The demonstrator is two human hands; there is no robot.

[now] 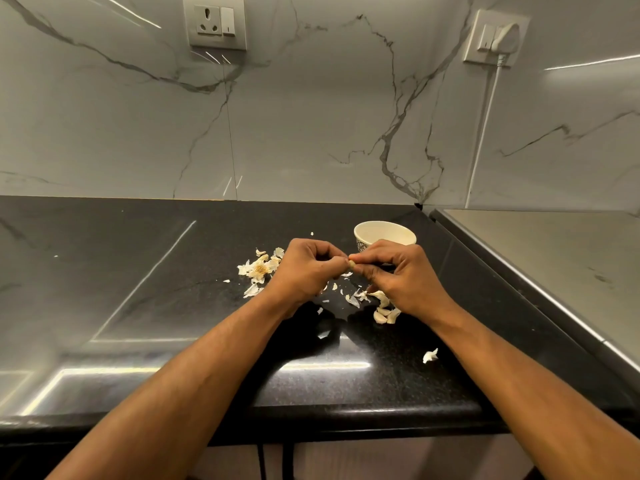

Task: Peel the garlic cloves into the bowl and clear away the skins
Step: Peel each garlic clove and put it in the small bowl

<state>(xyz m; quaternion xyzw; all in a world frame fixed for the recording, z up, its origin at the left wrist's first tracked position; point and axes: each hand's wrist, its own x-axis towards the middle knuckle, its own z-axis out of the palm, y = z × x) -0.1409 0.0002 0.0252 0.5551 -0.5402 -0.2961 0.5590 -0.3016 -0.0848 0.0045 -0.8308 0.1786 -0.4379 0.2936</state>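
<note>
My left hand (pixel 304 268) and my right hand (pixel 398 271) meet above the black counter, and the fingertips of both pinch one small garlic clove (pixel 351 264) between them. Just behind my right hand stands a cream bowl (pixel 384 233); I cannot see what is in it. Several unpeeled cloves (pixel 385 311) lie under my right wrist. A pile of papery skins with the bulb's root base (pixel 260 268) lies left of my left hand. Loose skin flakes (pixel 353 299) are scattered under both hands.
One stray skin piece (pixel 430 355) lies near the counter's front right. A steel surface (pixel 554 258) adjoins the black counter (pixel 156 271) on the right. The marble wall behind carries a socket (pixel 214 22) and a plugged-in white cable (pixel 485 133).
</note>
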